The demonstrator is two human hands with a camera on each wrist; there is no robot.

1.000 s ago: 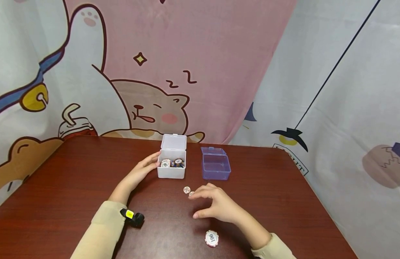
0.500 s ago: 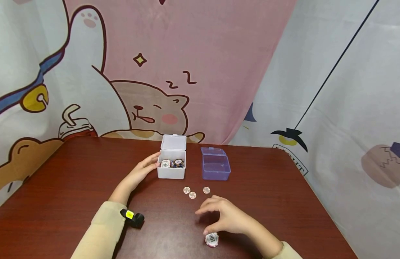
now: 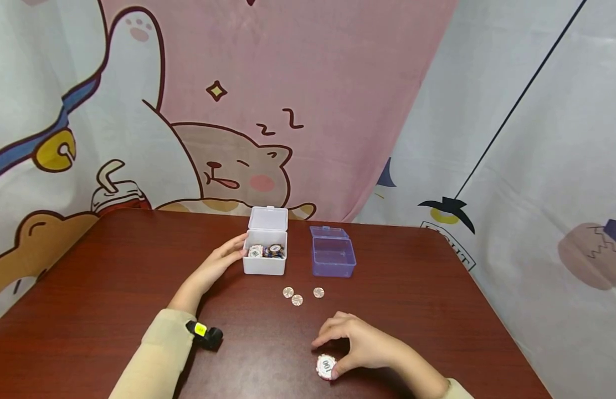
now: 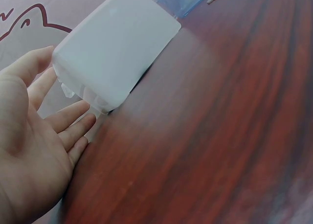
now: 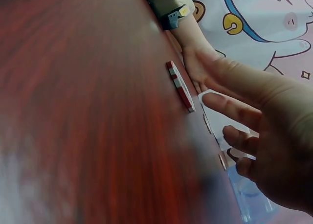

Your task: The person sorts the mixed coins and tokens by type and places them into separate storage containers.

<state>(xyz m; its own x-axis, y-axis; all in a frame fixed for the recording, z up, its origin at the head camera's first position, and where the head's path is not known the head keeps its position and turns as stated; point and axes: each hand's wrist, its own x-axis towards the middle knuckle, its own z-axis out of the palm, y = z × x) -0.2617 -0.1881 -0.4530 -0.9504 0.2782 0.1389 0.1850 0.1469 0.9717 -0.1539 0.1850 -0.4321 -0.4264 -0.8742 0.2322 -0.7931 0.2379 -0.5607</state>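
Note:
My left hand (image 3: 219, 266) rests its outstretched fingers against the left side of the white plastic box (image 3: 264, 267), without wrapping round it. Poker chips (image 3: 266, 252), some white and some dark, lie inside that box, whose lid stands up. In the left wrist view the fingertips meet the box's wall (image 4: 117, 48). At the near side of the table, my right hand (image 3: 365, 343) arches over a red-edged white poker chip (image 3: 326, 366) marked 100. Its thumb covers the chip's right edge in the head view; in the right wrist view the chip (image 5: 180, 87) lies flat, with the fingers spread apart.
A purple see-through box (image 3: 333, 269), lid open, stands right of the white one. Three small coins lie before the boxes: a left coin (image 3: 288, 292), a middle coin (image 3: 297, 300) and a right coin (image 3: 318, 292). A patterned cloth (image 3: 338, 100) hangs behind the table.
My right hand has drawn back from the coins toward the near side, down to the 100 chip, leaving the right coin uncovered. The left hand has stayed at the white box.

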